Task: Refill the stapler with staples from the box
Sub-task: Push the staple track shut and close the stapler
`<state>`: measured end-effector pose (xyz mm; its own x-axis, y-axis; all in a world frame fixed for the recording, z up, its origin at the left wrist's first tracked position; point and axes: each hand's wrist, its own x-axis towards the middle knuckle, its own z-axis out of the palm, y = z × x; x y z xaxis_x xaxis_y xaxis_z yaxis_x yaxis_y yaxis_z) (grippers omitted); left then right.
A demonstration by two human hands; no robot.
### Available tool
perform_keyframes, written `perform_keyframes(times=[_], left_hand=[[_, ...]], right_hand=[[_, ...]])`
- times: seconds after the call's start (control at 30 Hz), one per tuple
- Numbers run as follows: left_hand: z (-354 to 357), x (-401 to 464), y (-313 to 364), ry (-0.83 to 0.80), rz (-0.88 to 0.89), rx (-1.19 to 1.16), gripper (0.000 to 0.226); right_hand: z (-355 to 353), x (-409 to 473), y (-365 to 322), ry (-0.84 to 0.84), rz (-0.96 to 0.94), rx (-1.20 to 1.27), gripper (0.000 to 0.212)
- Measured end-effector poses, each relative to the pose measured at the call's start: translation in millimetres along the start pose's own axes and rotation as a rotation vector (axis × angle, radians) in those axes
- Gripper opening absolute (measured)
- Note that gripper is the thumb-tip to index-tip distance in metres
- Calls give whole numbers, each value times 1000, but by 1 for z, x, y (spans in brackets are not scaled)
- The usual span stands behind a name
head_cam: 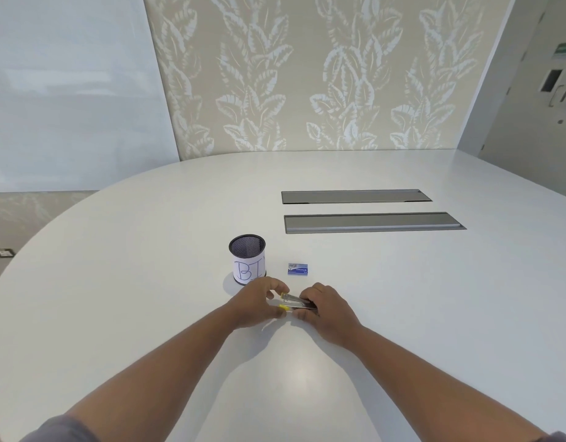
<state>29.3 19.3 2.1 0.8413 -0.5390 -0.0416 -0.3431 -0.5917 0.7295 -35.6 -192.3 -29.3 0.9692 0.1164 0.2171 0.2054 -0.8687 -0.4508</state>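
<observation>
A small metal stapler (296, 302) with a yellow part at its near left end lies between my hands on the white table (147, 282). My left hand (259, 303) curls its fingers round the stapler's left end, by the yellow part. My right hand (324, 309) grips the stapler's right end, fingers bent over it. The small blue staple box (297, 269) lies shut on the table just beyond my hands, apart from both.
A black mesh pen cup (247, 259) with a white paper label stands just beyond my left hand. Two long grey cable hatches (370, 223) are set into the table further back on the right. The table's curved edge runs along the left.
</observation>
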Motion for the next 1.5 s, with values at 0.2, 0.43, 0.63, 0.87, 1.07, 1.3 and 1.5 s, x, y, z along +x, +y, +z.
perform_keyframes(times=[0.2,0.43,0.63,0.87,1.07,1.3,1.5], left_hand=[[4,2,-3,-1,7,-12,38],[2,1,-14,14,-35,-22,36],[3,-2,-17,-6,-71,-43,41],[3,-2,-17,-6,-91,-59,46],[4,-3,-17,-5,-93,-81,49],[4,-3,-15,-19,-86,-80,52],[4,-4,-14,-32,-97,-95,55]], right_hand=[[-13,-2,0,-73,-23,111,19],[-20,-8,5,-85,82,244,16],[-23,-9,9,-84,205,382,16],[-21,-9,13,-81,218,409,18],[-22,-8,16,-98,207,423,20],[-23,-7,19,-99,209,447,21],[-23,-6,19,-101,202,451,24]])
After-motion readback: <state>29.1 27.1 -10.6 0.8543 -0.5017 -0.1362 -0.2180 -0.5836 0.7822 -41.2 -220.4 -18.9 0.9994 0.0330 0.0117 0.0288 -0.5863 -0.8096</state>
